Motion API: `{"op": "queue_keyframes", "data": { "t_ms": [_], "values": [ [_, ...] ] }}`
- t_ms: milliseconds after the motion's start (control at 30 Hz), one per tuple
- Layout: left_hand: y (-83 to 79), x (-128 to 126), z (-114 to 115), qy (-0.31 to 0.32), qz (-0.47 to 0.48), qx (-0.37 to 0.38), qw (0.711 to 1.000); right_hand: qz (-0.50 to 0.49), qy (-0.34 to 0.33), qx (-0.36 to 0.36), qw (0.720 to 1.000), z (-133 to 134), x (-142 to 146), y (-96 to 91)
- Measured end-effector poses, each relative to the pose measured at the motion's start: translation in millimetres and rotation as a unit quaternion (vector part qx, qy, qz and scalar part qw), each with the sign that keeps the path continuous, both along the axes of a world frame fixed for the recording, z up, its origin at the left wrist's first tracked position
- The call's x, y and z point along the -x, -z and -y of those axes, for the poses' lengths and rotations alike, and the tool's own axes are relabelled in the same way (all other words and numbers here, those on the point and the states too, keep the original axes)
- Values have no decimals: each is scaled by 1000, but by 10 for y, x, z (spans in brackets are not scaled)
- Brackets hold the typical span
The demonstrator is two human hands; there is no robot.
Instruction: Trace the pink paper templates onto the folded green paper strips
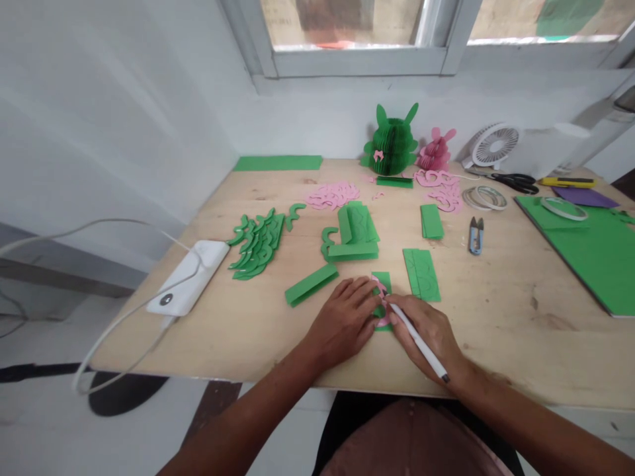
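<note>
Near the front edge of the wooden table [526,357], a pink curved paper cutout [383,322] lies on a green rectangular paper sheet [383,277]; the unclenched left hand [347,317] rests on them; the right hand [432,329] grasps a slim white pen [418,340].

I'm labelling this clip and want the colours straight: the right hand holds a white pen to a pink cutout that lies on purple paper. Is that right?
Not quite: the paper under the cutout is green, not purple, as the head view shows. The right hand does hold the white pen to the pink cutout.
</note>
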State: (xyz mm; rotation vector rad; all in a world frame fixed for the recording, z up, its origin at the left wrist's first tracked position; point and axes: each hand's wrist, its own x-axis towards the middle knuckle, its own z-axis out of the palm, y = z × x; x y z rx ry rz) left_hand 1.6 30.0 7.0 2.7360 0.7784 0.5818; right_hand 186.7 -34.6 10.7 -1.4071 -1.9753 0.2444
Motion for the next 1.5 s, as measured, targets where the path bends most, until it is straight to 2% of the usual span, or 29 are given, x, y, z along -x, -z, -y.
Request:
{"op": "queue_keyframes", "data": {
  "t_ms": [200,367,467,867,1000,1167,1500],
  "values": [
    [31,5,-3,-2,5,-4,1000,-106,21,76,991,-16,-14,-59],
    [26,9,-6,-2,-1,-7,1000,-215,38,153,964,-42,-28,-118],
    [10,10,-10,1,-14,-7,1000,-243,44,178,953,-47,-30,-128],
    [-13,13,-17,-2,-9,-6,1000,-263,94,208,937,-224,-112,-204],
    [-21,14,-15,-6,-11,0,1000,-254,78,217,939,-271,-90,-166],
    [-39,9,-12,-9,-13,3,1000,-227,73,188,953,-265,-63,-88],
    [-36,11,-19,-7,-9,1,1000,-203,45,178,962,-270,-71,-64]
  ]
}}
